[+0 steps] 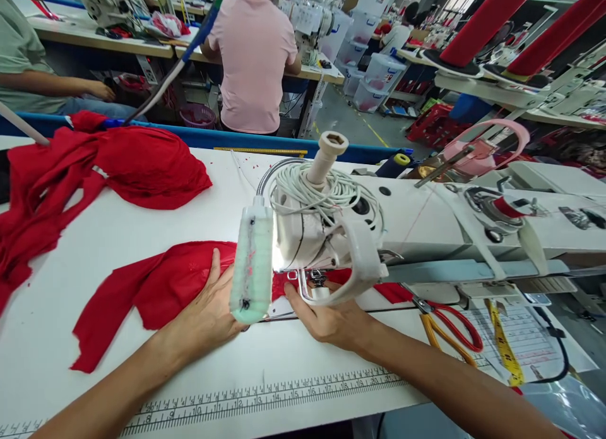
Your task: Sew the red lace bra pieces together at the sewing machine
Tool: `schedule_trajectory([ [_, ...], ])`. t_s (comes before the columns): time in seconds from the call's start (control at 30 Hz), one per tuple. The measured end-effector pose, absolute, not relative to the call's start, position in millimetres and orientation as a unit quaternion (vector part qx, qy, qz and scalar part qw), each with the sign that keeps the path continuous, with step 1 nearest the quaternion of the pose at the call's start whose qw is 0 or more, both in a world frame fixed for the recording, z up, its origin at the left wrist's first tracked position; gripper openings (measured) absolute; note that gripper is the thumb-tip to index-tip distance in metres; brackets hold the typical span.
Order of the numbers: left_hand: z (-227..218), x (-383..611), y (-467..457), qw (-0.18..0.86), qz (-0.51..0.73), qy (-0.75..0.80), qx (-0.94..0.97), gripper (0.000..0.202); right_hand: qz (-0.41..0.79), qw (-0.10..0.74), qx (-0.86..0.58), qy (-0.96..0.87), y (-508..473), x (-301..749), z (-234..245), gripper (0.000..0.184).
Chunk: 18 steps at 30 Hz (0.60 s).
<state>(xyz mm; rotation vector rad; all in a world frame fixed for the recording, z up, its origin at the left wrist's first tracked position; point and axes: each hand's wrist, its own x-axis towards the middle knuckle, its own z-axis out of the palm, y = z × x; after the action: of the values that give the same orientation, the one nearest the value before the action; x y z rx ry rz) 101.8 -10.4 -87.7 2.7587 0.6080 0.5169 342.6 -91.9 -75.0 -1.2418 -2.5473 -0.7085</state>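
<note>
A piece of red fabric (pixel 165 281) lies on the white sewing table and runs under the sewing machine (pixel 303 237). My left hand (pixel 215 303) rests flat on it with the thumb stretched out; the pale green lamp (pixel 253 262) hides several fingertips. Close to the presser foot (pixel 317 278), my right hand (pixel 326 319) lies at the fabric's near edge, thumb extended toward the needle area. The white curved guard (pixel 360 262) covers part of its other fingers. More red cloth shows to the right of the foot.
A heap of red garments (pixel 151 164) lies at the back left. Scissors with red and orange handles (pixel 449 325), a yellow tape measure (pixel 504 344) and a printed sheet (pixel 530 338) are at the right. A ruler scale (pixel 265 395) runs along the front edge. Other people sit beyond.
</note>
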Motion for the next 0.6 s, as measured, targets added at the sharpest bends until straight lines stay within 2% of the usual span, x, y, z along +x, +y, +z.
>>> schedule_trajectory([
  [0.17,-93,103,-8,0.149,0.182,0.209,0.949,0.026,-0.281,0.112,-0.443,-0.844,-92,340,-79,0.030],
  [0.6,-92,101,-3,0.154,0.177,0.199,0.952,0.028,-0.216,0.073,-0.483,-0.845,-92,343,-90,0.034],
])
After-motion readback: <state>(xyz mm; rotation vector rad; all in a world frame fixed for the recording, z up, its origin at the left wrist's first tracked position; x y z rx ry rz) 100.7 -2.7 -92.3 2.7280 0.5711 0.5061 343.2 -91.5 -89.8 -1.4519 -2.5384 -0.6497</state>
